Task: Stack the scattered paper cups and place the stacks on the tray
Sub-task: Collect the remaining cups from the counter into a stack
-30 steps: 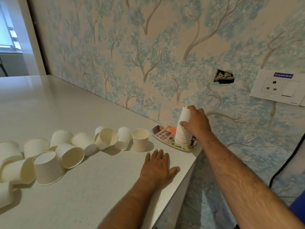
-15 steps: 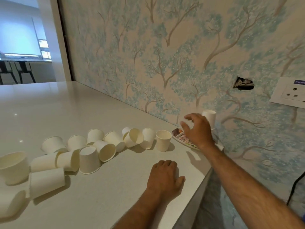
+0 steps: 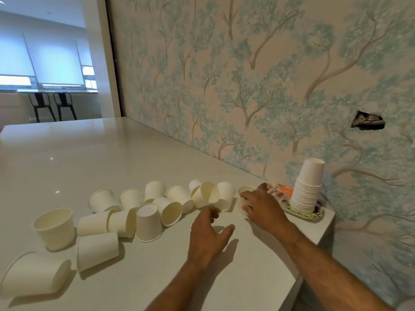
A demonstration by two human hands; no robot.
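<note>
A tall stack of upturned white paper cups stands on the patterned tray at the counter's right end by the wall. Several loose white cups lie scattered in a band across the counter, some upright, some on their sides, some upturned. My right hand grips the upright cup nearest the tray, fingers curled round its rim and side. My left hand hovers just in front of a cup lying on its side, its fingers spread and holding nothing.
The white counter runs along a wall with tree-patterned paper and ends just right of the tray. A hole in the wall shows above the stack. Two dark chairs stand in the room beyond.
My right hand let go of the stack on the tray and came left onto the nearest upright cup. My left hand lifted off the counter and moved toward the cups. The view swung left.
</note>
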